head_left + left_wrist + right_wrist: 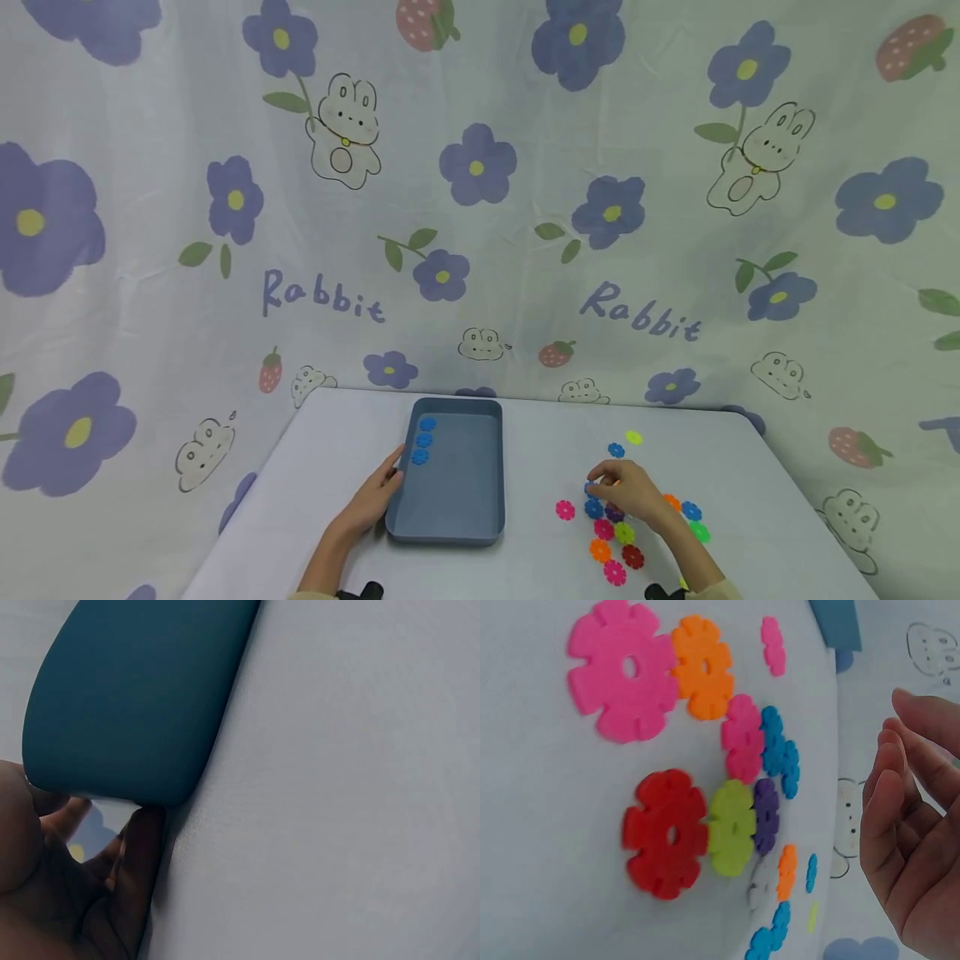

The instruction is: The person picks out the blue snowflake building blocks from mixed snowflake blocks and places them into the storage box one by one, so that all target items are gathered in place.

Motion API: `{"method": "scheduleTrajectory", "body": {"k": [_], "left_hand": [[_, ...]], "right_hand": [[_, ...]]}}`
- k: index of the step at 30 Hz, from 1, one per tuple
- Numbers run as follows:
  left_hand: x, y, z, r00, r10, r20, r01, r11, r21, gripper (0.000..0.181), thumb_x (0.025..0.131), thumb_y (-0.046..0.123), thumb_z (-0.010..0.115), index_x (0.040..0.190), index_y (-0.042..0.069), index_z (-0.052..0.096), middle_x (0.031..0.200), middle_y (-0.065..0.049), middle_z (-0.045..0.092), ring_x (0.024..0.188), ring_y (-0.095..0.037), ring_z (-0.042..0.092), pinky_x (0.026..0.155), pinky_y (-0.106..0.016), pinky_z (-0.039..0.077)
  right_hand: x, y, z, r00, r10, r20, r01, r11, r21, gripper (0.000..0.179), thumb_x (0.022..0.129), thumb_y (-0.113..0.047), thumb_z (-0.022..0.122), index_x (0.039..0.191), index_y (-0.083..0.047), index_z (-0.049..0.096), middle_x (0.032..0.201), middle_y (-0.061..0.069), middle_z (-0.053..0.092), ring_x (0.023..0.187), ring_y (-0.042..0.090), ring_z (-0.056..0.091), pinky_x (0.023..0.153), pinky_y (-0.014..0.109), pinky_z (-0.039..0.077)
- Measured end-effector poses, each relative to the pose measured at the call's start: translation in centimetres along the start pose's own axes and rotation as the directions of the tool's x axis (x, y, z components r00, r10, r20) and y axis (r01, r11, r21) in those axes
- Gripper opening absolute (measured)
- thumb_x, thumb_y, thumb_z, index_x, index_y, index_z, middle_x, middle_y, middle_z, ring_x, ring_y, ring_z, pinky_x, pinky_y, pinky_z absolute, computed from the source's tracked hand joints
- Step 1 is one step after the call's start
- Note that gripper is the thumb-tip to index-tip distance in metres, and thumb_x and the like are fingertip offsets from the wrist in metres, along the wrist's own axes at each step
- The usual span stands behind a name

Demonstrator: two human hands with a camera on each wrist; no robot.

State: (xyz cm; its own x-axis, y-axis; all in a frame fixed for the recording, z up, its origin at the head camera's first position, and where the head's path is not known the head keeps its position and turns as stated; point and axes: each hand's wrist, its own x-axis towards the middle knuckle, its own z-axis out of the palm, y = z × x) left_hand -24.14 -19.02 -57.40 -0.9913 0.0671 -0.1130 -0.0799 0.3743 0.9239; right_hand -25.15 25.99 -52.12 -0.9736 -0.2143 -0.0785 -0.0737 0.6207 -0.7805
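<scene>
At the tray's left side, my left hand (372, 497) holds the rim of the blue-grey tray (491, 467), its fingers partly hidden by the tray wall (135, 712) in the left wrist view. Three blue flower-shaped plastic discs (420, 457) lie in a column along the tray's inner left side. My right hand (628, 487) hovers low over the loose discs, fingertips close over a blue disc (589, 489). In the right wrist view the fingers (885, 802) are loosely bent, and nothing shows between them and the thumb. Another blue disc (593, 509) lies just nearer me, beside a purple disc (614, 512).
Pink (565, 510), orange (600, 550), dark red (633, 557) and yellow-green (624, 533) discs are spread over the white table (532, 467). Beyond my right hand lie a blue disc (616, 450) and a yellow one (633, 437). A patterned curtain (480, 250) hangs behind.
</scene>
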Motion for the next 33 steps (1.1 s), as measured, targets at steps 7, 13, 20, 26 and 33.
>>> {"method": "scheduleTrajectory", "body": {"k": [7,13,20,26,33], "left_hand": [[0.2,-0.2,0.0,1.0,0.023,0.002,-0.023,1.0,0.012,0.052,0.106,0.021,0.041,0.155,0.017,0.025,0.151,-0.033,0.023,0.138,-0.051,0.019,0.108,-0.064,0.016],[0.1,-0.4,0.0,1.0,0.011,-0.001,-0.011,1.0,-0.005,0.053,0.106,0.021,0.042,0.156,0.018,0.025,0.153,-0.031,0.021,0.139,-0.049,0.017,0.109,-0.063,0.014],[0.4,-0.6,0.0,1.0,0.015,-0.003,-0.015,1.0,-0.006,0.053,0.106,0.022,0.042,0.155,0.02,0.026,0.154,-0.029,0.02,0.14,-0.048,0.016,0.109,-0.062,0.013],[0.3,-0.5,0.0,1.0,0.006,0.0,-0.006,1.0,-0.004,0.053,0.106,0.022,0.042,0.156,0.019,0.025,0.153,-0.03,0.02,0.139,-0.049,0.016,0.109,-0.063,0.013],[0.1,-0.4,0.1,1.0,0.004,-0.004,-0.004,1.0,-0.003,0.053,0.106,0.023,0.042,0.156,0.02,0.025,0.154,-0.029,0.02,0.14,-0.049,0.015,0.109,-0.063,0.012]], "right_hand": [[-0.5,2.0,0.4,0.996,0.091,-0.019,-0.091,0.996,-0.025,0.024,0.082,-0.02,0.079,0.1,-0.007,0.069,0.074,0.004,0.057,0.06,0.018,0.051,0.054,0.027,0.048],[-0.7,3.3,0.9,0.992,0.113,-0.05,-0.115,0.993,-0.038,0.024,0.078,-0.022,0.083,0.094,-0.008,0.07,0.071,0.003,0.057,0.062,0.018,0.051,0.054,0.025,0.046],[-0.9,3.8,1.4,0.988,0.131,-0.086,-0.136,0.989,-0.06,0.028,0.075,-0.025,0.085,0.091,-0.009,0.07,0.072,0.003,0.054,0.064,0.018,0.05,0.052,0.022,0.041],[-1.1,4.2,1.9,0.983,0.154,-0.103,-0.163,0.983,-0.084,0.031,0.072,-0.028,0.087,0.091,-0.009,0.07,0.071,0.003,0.053,0.063,0.017,0.049,0.052,0.023,0.038],[-1.3,3.7,2.0,0.973,0.197,-0.118,-0.21,0.972,-0.105,0.031,0.072,-0.027,0.087,0.09,-0.008,0.071,0.074,0.004,0.054,0.066,0.019,0.05,0.055,0.026,0.042]]}}
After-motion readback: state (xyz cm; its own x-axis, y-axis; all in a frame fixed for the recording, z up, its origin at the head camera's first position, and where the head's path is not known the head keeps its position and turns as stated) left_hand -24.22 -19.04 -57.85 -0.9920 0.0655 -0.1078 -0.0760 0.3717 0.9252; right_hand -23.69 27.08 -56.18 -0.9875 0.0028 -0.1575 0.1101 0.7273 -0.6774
